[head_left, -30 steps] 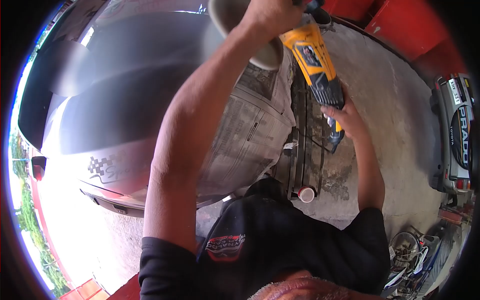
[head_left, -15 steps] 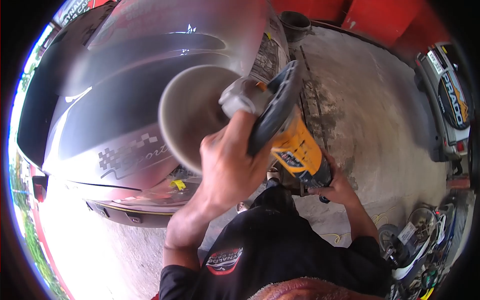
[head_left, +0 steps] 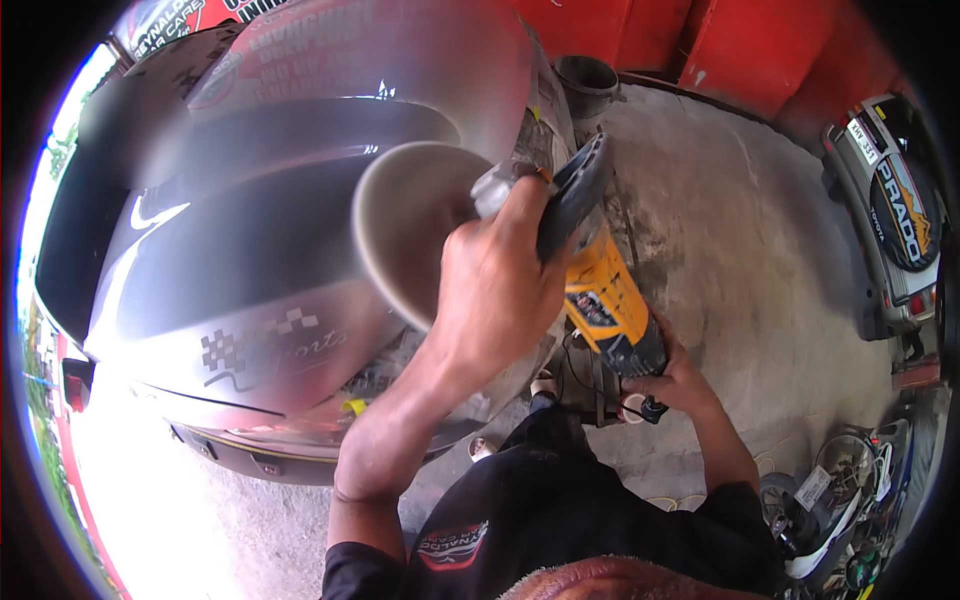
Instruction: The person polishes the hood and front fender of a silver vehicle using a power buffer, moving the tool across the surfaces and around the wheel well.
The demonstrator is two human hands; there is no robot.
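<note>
A yellow and black power polisher (head_left: pixel 603 290) is held in both of my hands over the front of a dark glossy car panel (head_left: pixel 270 210). My left hand (head_left: pixel 503 280) is wrapped round the black front handle, close to the grey head. My right hand (head_left: pixel 675 372) grips the rear end of the body, its fingers closed. The round pale pad (head_left: pixel 415 225) looks smeared by motion, tilted beside the panel; whether it touches the surface cannot be made out. A checkered "Sports" decal (head_left: pixel 270 345) lies on the panel, left of my forearm.
A black bucket (head_left: pixel 587 85) stands by the red wall (head_left: pixel 760 50). A vehicle with a "PRADO" spare cover (head_left: pixel 903 212) is at the right. Cluttered parts (head_left: pixel 825 500) lie at lower right. A dark cord hangs under the polisher. Yellow tape (head_left: pixel 354 407) marks the car's lower edge.
The polisher and my left hand have shifted slightly right in view, and the pad appears narrower. The car appears lower in view. Both hands keep their hold.
</note>
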